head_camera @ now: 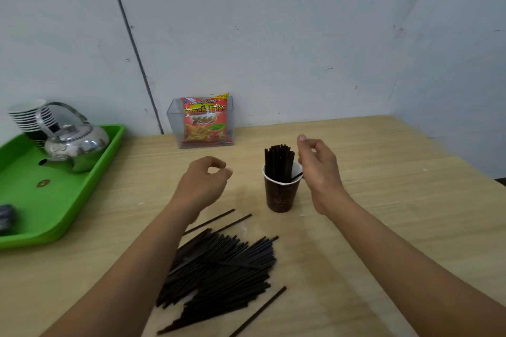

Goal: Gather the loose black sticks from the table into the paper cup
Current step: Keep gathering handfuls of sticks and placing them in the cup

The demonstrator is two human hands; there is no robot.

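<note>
A dark brown paper cup [280, 194] stands upright on the wooden table [397, 213], with a bundle of black sticks [279, 161] standing in it. A big loose pile of black sticks [221, 273] lies on the table in front of the cup, with a few strays at its edges. My right hand [319, 169] hovers just right of the cup's rim, fingers curled and apart, nothing visible in it. My left hand [204, 183] hangs left of the cup, above the table, thumb and forefinger nearly touching, holding nothing.
A green tray [90, 194] at the left holds a shiny metal kettle [76, 145] and a stack of cups [30, 115]. A clear box with a red French Fries snack bag [204, 120] stands against the wall behind the cup.
</note>
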